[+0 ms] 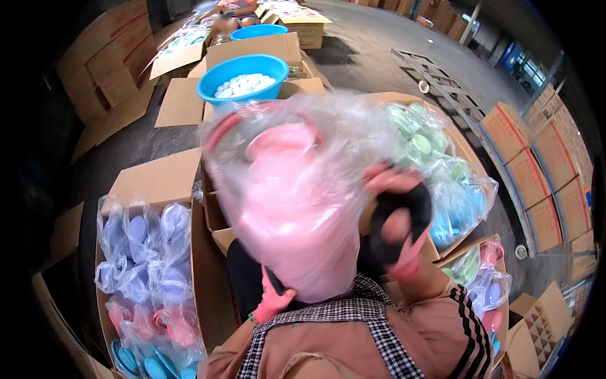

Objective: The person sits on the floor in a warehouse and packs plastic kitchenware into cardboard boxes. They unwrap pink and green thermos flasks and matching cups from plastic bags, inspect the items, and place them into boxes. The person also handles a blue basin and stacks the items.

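Observation:
A large pink jug-like container (287, 208) in a clear plastic bag (353, 132) leans across my lap, blurred by motion. A darker pink curved part, perhaps a handle (221, 129), arches at its far end. My left hand (274, 297), in a pink and black glove, grips the container's near lower side with its thumb against the bag. My right hand (399, 221), gloved the same way, is raised at the bag's right edge with bent fingers. Blur hides whether those fingers grip the plastic.
An open carton (197, 278) of bagged purple, pink and blue containers stands left. Bagged green containers (420, 142) and blue ones (461, 211) fill cartons at right. Ahead, a blue basin (203, 88) holds white pieces. Stacked cartons (530, 183) stand beyond a metal frame (442, 82).

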